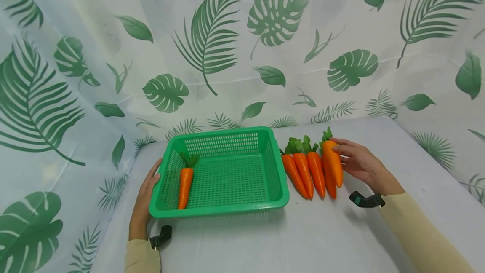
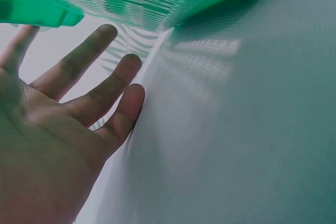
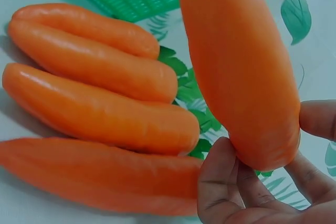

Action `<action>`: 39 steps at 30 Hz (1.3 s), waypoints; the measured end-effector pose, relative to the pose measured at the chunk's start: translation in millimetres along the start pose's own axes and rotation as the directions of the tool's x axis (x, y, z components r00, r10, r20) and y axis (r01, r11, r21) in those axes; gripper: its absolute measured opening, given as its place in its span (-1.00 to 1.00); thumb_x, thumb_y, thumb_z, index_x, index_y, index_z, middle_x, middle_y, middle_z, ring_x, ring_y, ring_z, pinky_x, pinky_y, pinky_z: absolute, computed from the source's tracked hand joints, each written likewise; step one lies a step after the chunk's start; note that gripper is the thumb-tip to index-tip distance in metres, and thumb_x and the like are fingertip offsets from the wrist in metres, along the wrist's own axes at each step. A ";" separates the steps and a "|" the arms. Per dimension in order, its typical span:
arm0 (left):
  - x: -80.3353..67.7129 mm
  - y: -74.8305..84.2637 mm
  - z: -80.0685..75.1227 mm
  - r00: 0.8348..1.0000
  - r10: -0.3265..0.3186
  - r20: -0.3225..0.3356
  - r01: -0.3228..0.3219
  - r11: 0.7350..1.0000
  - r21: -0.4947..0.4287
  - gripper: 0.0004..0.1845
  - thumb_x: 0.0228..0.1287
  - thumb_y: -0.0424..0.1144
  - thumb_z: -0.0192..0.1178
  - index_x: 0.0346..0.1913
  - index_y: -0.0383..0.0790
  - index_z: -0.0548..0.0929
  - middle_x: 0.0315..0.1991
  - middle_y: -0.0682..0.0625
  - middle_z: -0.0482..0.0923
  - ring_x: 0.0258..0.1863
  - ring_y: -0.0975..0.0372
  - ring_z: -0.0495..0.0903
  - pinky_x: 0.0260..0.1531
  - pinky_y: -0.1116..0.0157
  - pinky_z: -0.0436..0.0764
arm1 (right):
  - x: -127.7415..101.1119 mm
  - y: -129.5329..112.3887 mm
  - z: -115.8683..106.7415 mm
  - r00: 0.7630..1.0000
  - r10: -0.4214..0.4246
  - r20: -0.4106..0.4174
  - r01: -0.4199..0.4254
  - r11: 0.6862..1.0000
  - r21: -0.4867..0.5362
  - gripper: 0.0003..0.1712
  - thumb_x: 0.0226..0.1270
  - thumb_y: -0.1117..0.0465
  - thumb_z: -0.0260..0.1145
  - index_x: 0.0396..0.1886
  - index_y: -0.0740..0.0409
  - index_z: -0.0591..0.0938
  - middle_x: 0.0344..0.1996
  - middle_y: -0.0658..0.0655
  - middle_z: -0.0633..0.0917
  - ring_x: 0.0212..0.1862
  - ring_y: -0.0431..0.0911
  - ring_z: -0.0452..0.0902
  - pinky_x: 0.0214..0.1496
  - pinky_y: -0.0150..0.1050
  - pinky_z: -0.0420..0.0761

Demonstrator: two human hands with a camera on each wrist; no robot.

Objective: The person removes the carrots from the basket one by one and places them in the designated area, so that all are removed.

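The fingers [image 3: 226,182] and thumb of the right hand [image 1: 360,164] pinch the thick, leafy end of a carrot [image 1: 332,161], which appears raised and tilted above the row beside it; the right-wrist view shows its orange body [image 3: 236,66] held clear of the others. The fingers [image 2: 105,98] of the left hand [image 1: 145,193] lie straight and spread, pressed flat against the left outer wall of the green basket [image 1: 223,212], holding nothing. Outward from the right hand, four more carrots [image 1: 308,172] lie side by side on the pale table [image 1: 303,239], touching one another, just beside the right wall of the basket, their leafy tops pointing away from the person. Inside the basket one carrot [image 1: 185,186] already lies along the left wall, tip toward the person; the rest of the basket floor is bare. Judged from this layout, the work is at an early stage: one carrot is in the basket, one is in hand, and four remain on the table. A cloth [image 1: 212,45] with a leaf print hangs behind and to both sides.
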State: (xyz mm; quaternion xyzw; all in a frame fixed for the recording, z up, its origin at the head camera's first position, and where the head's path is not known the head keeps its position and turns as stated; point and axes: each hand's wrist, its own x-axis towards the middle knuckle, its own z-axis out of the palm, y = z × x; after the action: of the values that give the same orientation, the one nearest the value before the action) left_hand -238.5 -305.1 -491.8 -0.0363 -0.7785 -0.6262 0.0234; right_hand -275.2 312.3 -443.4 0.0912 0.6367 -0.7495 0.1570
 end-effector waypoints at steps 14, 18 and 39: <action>-0.3 0.2 -1.0 1.000 -0.026 -0.012 0.026 1.000 0.009 -0.38 0.80 0.13 -0.25 0.77 0.19 0.07 0.71 0.04 0.01 0.36 0.13 0.27 0.08 0.46 0.49 | -3.1 5.6 -14.2 1.000 -0.002 0.011 0.002 1.000 0.001 -0.11 0.73 0.04 0.21 0.78 0.14 -0.02 0.21 -0.08 0.50 0.23 -0.05 0.39 0.08 -0.24 0.67; -0.3 1.3 0.1 1.000 -0.023 -0.010 0.023 1.000 0.002 -0.38 0.80 0.13 -0.24 0.77 0.18 0.08 0.71 0.05 0.01 0.39 0.13 0.25 0.10 0.47 0.47 | -4.7 6.1 -17.8 1.000 0.012 -0.008 -0.012 0.999 -0.040 -0.07 0.74 0.03 0.19 0.79 0.15 -0.10 0.44 0.11 0.30 0.27 -0.03 0.35 0.05 -0.27 0.68; -0.2 2.9 1.1 0.999 -0.031 -0.013 0.031 1.000 0.002 -0.37 0.79 0.15 -0.23 0.76 0.18 0.08 0.70 0.01 0.04 0.33 0.11 0.31 0.07 0.46 0.52 | -8.0 19.8 -33.3 0.996 0.043 -0.079 -0.047 0.997 -0.059 -0.10 0.72 0.00 0.22 0.79 0.07 0.00 0.63 0.24 0.06 0.38 0.05 0.21 -0.02 -0.35 0.66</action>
State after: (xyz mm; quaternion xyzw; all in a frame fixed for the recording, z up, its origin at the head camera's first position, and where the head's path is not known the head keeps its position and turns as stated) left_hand -238.1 -303.5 -489.2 -0.0202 -0.7795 -0.6257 0.0189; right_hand -262.9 343.2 -464.8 0.1295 0.6627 -0.7219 0.1518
